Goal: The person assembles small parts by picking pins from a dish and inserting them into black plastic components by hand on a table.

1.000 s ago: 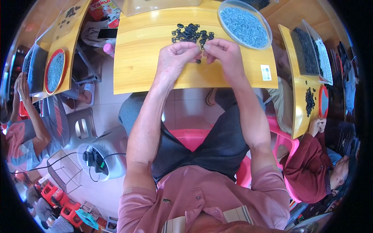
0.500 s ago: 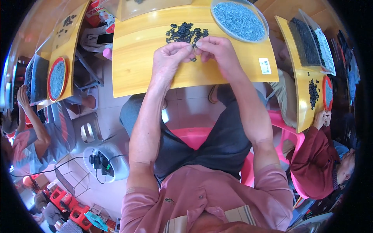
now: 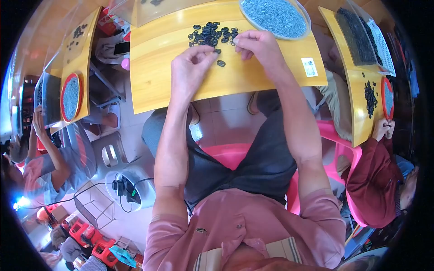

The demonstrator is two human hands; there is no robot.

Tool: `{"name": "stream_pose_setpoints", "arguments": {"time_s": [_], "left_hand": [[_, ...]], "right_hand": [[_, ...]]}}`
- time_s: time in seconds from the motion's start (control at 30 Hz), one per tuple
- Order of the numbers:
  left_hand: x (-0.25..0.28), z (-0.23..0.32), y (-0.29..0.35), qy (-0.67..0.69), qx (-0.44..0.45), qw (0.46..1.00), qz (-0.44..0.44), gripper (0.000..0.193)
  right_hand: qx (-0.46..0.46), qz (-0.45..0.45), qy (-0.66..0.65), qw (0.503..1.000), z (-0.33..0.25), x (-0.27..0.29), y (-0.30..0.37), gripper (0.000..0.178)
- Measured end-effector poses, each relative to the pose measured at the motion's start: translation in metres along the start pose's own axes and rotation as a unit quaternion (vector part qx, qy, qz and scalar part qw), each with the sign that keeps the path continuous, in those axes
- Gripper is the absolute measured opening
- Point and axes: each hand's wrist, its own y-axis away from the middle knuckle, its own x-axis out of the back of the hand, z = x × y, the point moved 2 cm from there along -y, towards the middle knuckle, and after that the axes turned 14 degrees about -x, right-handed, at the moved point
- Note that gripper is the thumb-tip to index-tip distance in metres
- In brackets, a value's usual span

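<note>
My left hand (image 3: 191, 68) is closed in a pinch, with a small black oval piece (image 3: 217, 51) between thumb and forefinger. Just below those fingertips, another black oval piece (image 3: 221, 63) lies by itself on the yellow table (image 3: 158, 67). A loose pile of black oval pieces with holes (image 3: 208, 34) spreads beyond both hands. At the pile's right edge my right hand (image 3: 262, 47) pinches with thumb and forefinger; what sits between those tips is too small to make out. The round tub of thin silvery metal pins (image 3: 273, 18) stands beyond my right hand.
A clear plastic bin (image 3: 158, 10) stands at the table's far edge, and a white label (image 3: 309, 67) is stuck at the right. Co-workers sit at side tables with red-rimmed trays (image 3: 71, 97). A stool with a power strip (image 3: 126, 189) stands at lower left.
My hands, close together before, have drawn apart. The right has gone to the pile's right edge, while the left stays low with a black piece. The whole view has shifted slightly.
</note>
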Motion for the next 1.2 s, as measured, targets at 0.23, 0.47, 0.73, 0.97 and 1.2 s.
{"name": "stream_pose_setpoints", "arguments": {"time_s": [0.23, 0.47, 0.73, 0.97, 1.2], "left_hand": [[-0.017, 0.007, 0.011, -0.248, -0.162, 0.952, -0.075, 0.028], [-0.016, 0.007, 0.012, -0.25, -0.167, 0.951, -0.077, 0.025], [-0.012, 0.009, 0.012, -0.257, -0.174, 0.948, -0.076, 0.02], [-0.007, 0.014, 0.016, -0.227, -0.197, 0.953, -0.048, 0.019], [-0.006, 0.013, 0.014, -0.227, -0.193, 0.95, -0.09, 0.022]], "right_hand": [[0.004, 0.004, 0.023, 1.0, 0.004, 0.006, -0.003, 0.02], [0.004, 0.002, 0.027, 1.0, 0.008, 0.008, -0.006, 0.02], [0.001, 0.001, 0.022, 1.0, 0.007, 0.006, -0.006, 0.02], [-0.002, 0.003, 0.028, 1.0, 0.009, 0.007, -0.008, 0.019], [0.005, 0.006, 0.036, 0.999, 0.009, 0.011, -0.009, 0.019]]}}
